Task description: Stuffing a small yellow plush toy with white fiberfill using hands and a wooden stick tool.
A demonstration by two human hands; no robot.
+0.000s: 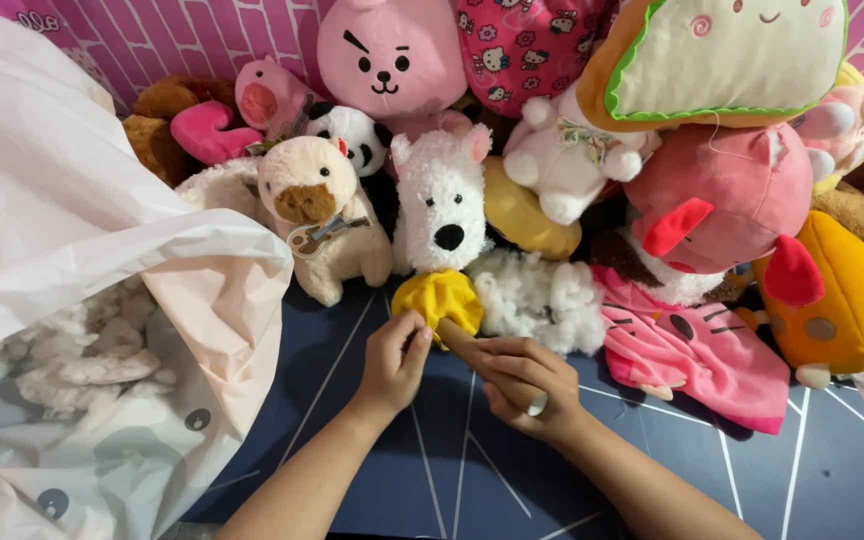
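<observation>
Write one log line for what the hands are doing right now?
left hand: pinching yellow plush piece | right hand: pushing wooden stick into it | white dog plush: behind | stuffing bag: left

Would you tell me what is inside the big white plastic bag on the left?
Through the white plastic bag, clumps of white fluffy stuffing show. The bag's folds hide whatever lies deeper.

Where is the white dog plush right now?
In the head view the white dog plush sits upright at centre, just above both hands, between the cream capybara plush on its left and loose white stuffing on its right.
</observation>
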